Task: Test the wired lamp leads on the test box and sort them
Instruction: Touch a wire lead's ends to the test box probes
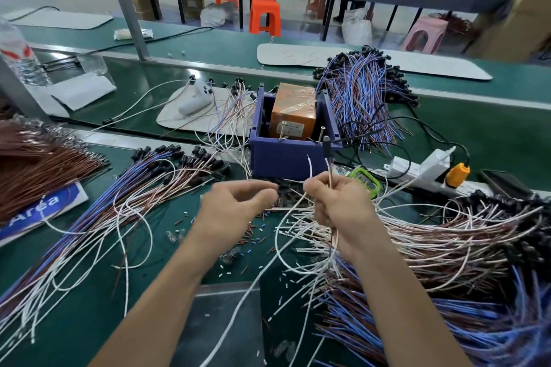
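The right grip (337, 202) is clamped round a thin bunch of lamp leads (329, 176). Two bare ends, one white and one brown, stick up out of the fist, and the rest trails down towards the near edge. The left grip (238, 205) sits just to the left with its fingers curled. Its fingertips are at a small black lamp end, but I cannot tell whether they pinch it. The raised ends stand just in front of the near wall of the blue test box (286, 158), which has an orange block (293, 110) inside. More leads lie heaped on the green table (89, 307): a left pile (119, 202), a right pile (447, 235) and a far pile (363, 89).
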A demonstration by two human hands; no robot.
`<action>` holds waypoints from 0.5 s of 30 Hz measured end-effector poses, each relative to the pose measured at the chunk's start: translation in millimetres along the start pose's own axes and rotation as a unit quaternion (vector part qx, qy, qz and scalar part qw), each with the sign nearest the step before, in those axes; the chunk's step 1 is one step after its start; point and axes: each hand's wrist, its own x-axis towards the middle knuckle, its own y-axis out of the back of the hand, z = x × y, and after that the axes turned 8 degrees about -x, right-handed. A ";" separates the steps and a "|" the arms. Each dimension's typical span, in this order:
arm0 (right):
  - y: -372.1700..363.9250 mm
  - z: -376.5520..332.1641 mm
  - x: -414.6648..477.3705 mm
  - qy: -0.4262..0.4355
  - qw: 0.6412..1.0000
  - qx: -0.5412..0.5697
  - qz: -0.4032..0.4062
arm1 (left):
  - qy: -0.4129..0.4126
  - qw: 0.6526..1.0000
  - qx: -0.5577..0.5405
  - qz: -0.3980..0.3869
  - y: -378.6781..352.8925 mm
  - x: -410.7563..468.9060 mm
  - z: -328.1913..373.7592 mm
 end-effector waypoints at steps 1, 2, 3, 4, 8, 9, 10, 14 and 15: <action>-5.1 0.5 0.6 0.012 1.000 0.002 0.017 | 0.024 0.997 -0.044 -0.050 -10.9 -2.8 3.3; -10.3 0.7 -0.1 0.028 0.999 0.002 0.031 | 0.036 0.993 -0.069 -0.084 -21.2 -5.0 5.6; -14.7 1.1 -1.6 0.048 0.998 0.003 0.041 | 0.040 0.992 -0.073 -0.097 -29.6 -5.6 6.3; -17.5 1.7 -3.4 0.065 0.997 0.007 0.047 | 0.048 0.991 -0.076 -0.098 -35.9 -6.0 6.8; -8.6 -0.8 -8.4 0.062 0.986 0.135 0.081 | 0.102 0.983 -0.150 -0.025 -40.0 -7.0 2.7; -3.2 -3.1 -7.5 0.051 0.977 0.183 0.097 | 0.100 0.982 -0.162 -0.007 -38.7 -7.7 0.8; 1.4 -5.7 -7.0 0.041 0.968 0.222 0.113 | 0.093 0.981 -0.171 0.009 -37.7 -8.3 -0.9; 9.0 -8.9 -8.6 0.022 0.949 0.287 0.133 | 0.063 0.969 -0.225 0.079 -30.4 -8.8 -5.2; 12.2 -7.3 -9.2 0.024 0.946 0.296 0.133 | 0.059 0.964 -0.244 0.088 -26.7 -10.2 -7.0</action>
